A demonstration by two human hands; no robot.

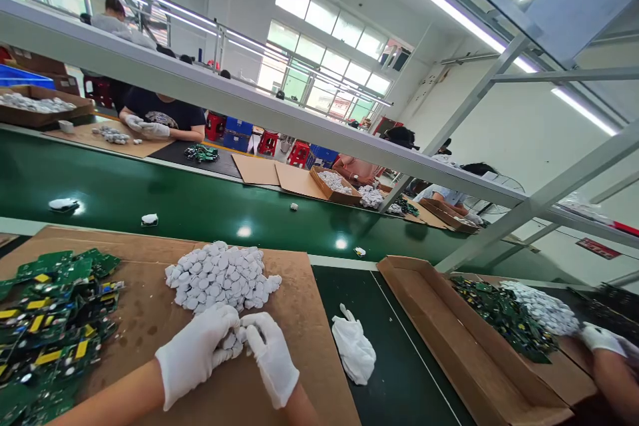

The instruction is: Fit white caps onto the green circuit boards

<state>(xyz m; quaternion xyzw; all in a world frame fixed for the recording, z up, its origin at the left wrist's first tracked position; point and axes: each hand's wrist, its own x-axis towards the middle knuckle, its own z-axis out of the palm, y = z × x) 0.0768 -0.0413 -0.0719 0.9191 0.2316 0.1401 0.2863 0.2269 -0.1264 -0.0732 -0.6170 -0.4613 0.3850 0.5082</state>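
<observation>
My left hand (197, 349), in a white glove, is curled around several small white round pieces (232, 345). Close beside it, my right hand (272, 353), also gloved, has its thumb and fingers pinched at the edge of that bunch. What exactly its fingertips grip is partly hidden, but it looks like one of the white pieces. Just beyond both hands, a heap of the same white round pieces (219, 273) lies on a flat cardboard sheet (140, 359). Green circuit boards (54, 313) with yellow parts are piled at the left of the sheet.
A green conveyor belt (110, 180) runs across, carrying a few small items. A white plastic bag (353, 349) lies right of the cardboard, before a long cardboard tray (464, 353). A co-worker's gloved hand (602, 339) is at far right; a metal beam (279, 110) crosses above.
</observation>
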